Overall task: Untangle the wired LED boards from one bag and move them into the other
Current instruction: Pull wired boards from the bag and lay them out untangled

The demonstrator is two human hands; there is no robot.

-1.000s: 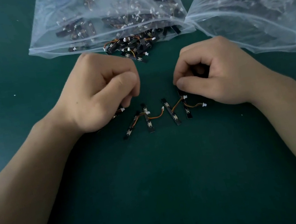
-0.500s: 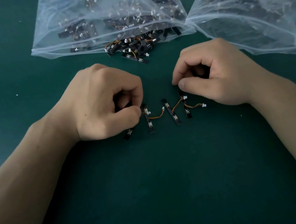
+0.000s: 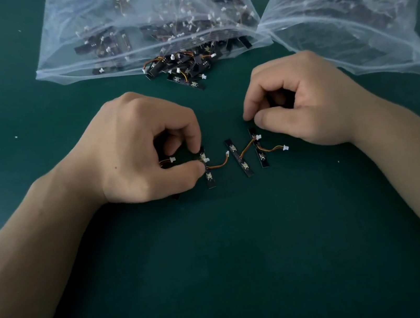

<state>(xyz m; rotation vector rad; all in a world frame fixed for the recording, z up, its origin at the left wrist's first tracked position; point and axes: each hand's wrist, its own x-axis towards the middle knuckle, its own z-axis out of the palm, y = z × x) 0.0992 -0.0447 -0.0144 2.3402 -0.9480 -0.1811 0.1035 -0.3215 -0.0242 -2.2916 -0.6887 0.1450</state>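
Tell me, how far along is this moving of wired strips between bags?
Partway. Done: the right bag already holds boards. In hand: wired boards lie spread on the mat; the left hand pinches one board, and the right hand seems to hold the rightmost board by its top end. Left: a tangled pile at the mouth of the left bag, many more inside.

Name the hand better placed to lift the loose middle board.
Probably right: the right hand has its grip on the rightmost board, where the middle board's wire ends; the left hand pinches another board.
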